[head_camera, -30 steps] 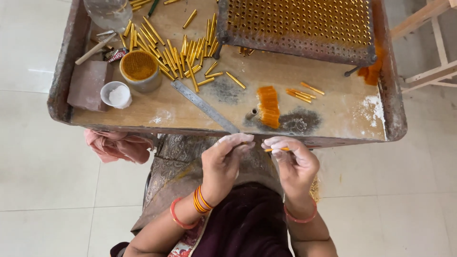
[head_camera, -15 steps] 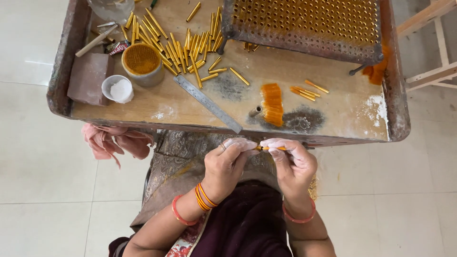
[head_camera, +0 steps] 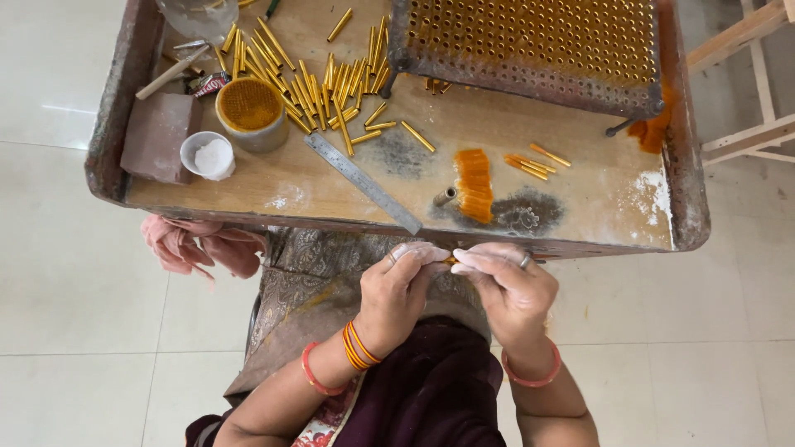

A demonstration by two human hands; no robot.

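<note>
Both hands meet just off the near edge of the tray, fingertips together over the person's lap. The left hand and the right hand pinch a small yellow tube between them; only a sliver of it shows between the powder-whitened fingertips, so its length cannot be told. Each hand wears a ring, and bangles sit on both wrists.

On the tray, a steel ruler lies at a slant near the near edge, left of centre. Just right of it sits an orange bundle on a dark smudge. A few loose tubes lie right of the bundle. A larger heap of yellow tubes spreads across the far left part. A round tin full of upright tubes stands beside that heap, with a small white cup of powder and a brown block near the left edge. A perforated rack filled with tube ends covers the far right part. A pink cloth hangs below the near left corner.
</note>
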